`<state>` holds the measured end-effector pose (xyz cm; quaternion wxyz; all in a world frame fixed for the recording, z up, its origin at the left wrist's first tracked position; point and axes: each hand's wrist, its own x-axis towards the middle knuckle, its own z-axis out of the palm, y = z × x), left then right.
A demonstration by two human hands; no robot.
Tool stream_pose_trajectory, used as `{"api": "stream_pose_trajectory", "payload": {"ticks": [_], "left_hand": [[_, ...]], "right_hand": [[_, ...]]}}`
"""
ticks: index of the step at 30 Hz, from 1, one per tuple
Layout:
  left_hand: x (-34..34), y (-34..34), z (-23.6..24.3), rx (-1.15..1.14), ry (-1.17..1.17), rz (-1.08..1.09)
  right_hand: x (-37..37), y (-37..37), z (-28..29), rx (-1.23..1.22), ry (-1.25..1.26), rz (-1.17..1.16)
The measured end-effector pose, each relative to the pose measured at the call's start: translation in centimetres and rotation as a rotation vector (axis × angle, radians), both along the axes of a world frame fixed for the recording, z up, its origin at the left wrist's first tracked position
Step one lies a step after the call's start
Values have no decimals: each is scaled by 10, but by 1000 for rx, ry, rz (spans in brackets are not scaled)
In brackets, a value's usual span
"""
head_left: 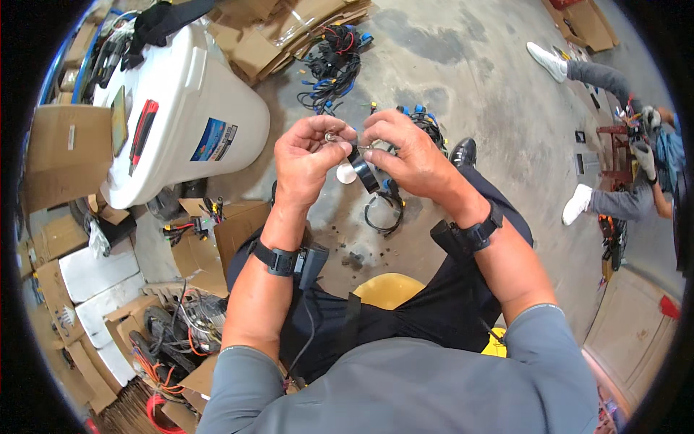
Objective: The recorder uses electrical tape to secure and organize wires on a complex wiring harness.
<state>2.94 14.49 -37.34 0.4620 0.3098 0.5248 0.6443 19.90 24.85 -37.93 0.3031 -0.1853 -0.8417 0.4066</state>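
The small shiny piece (330,137) is located at the upper centre of the frame, between the thumb and forefinger of my left hand (307,159), which are closed on it in a pinch. My right hand (410,155) is just beside it, thumb and fingers bent inward; I cannot tell whether they grip a thin end of the same piece. Directly below my fingertips are a black cylinder (366,176) and a white disc (346,173); their support is unclear. A black cable loop (384,218) lies lower, on the concrete floor (448,87). Below centre, a yellow seat (390,289) shows between my legs. A tangled cable bundle (334,69) lies at upper centre. At upper left, a white bucket (231,108) carries a red-and-black tool (144,134) on its lid. At the right edge, a co-worker's gloved hand (643,159) is visible above a white shoe (577,205).
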Motion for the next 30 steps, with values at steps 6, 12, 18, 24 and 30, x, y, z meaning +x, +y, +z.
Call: {"api": "stream_pose_trajectory", "payload": {"ticks": [6,12,18,24,30], "left_hand": [[3,-1,-2,42,62,6],[3,-2,-5,102,107,-56],[2,-1,-7,135,186,-87],[4,-1,-2,102,246,-57],[5,-3,1,64,219,-34]], "right_hand": [[2,-6,11,-272,-49,41],[4,-7,19,-249,-51,67],[2,-6,20,-133,-13,58],[1,-6,18,-135,-12,72],[1,-6,19,-168,-27,66]]}}
